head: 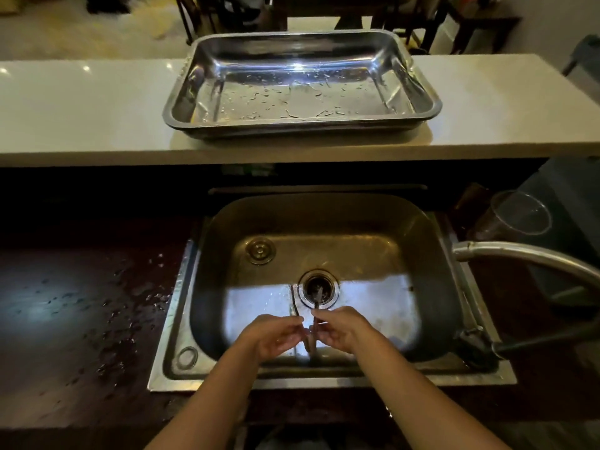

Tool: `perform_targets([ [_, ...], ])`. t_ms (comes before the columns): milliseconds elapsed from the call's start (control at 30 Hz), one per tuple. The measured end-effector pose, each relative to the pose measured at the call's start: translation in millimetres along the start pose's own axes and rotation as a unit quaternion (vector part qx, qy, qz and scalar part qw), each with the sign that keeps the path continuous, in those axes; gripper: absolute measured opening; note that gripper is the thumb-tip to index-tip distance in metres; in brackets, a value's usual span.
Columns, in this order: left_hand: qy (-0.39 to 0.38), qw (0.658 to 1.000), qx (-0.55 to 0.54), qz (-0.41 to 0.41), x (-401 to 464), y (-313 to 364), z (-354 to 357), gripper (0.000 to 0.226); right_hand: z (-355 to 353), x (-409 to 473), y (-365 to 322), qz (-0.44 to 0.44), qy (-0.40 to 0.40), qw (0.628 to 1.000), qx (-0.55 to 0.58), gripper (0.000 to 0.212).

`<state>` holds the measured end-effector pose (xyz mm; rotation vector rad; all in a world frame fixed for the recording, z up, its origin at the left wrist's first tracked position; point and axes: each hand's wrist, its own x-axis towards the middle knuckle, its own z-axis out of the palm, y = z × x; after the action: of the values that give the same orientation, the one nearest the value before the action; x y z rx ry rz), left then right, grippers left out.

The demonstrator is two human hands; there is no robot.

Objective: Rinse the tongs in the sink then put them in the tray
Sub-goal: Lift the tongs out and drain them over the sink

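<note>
Over steel sink (207,254), slim metal tongs (316,300)

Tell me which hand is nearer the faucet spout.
Right. The right hand is over the sink on the side where the faucet spout comes in; the left hand lies beyond it, farther off. Both hold the tongs near the drain.

The far tray (302,43) is polished metal, mirror-glossy and beaded with water drops. It sits on a smooth, pale, glossy bench (97,102). The near sink (324,222) is duller brushed metal, wet and shiny near its drain. The dark countertop (65,303) at left looks glossy, speckled with droplets. A clear plastic cup (516,216) stands far right.
</note>
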<state>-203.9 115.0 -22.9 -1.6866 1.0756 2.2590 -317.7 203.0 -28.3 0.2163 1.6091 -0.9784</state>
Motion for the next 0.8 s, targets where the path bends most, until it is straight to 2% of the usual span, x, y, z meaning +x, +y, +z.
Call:
perform_targets([
  [100,-0.009,1.000,0.006,-0.001,-1.9,3.6,-8.2,0.012,6.4,1.0,-0.9,-0.004,-0.001,1.000,0.002,0.023],
  [200,-0.030,0.999,0.036,0.004,-6.7,9.8,-15.5,0.009,11.9,-2.3,-5.8,-0.035,-0.008,0.999,0.009,0.012],
  [267,-0.046,0.998,0.028,0.032,-8.6,13.9,-20.3,0.011,12.7,-5.4,-8.4,-0.076,-0.004,0.997,-0.001,0.018],
  [367,-0.039,0.993,0.002,0.113,-12.6,20.4,-22.5,0.012,14.3,-13.6,-12.4,-0.151,0.000,0.988,-0.027,0.023],
  [467,-0.014,0.977,0.038,0.210,-21.1,27.4,-21.1,0.022,15.4,-20.8,-16.0,-0.240,0.005,0.969,-0.058,0.035],
  [633,0.019,0.936,0.092,0.339,-38.5,34.8,-20.4,0.029,18.0,-34.7,-15.2,-0.368,0.025,0.922,-0.116,0.052],
  [800,0.031,0.877,0.112,0.467,-62.6,59.0,-11.5,0.034,23.3,-68.3,-42.7,-0.491,0.071,0.859,-0.130,0.049],
])
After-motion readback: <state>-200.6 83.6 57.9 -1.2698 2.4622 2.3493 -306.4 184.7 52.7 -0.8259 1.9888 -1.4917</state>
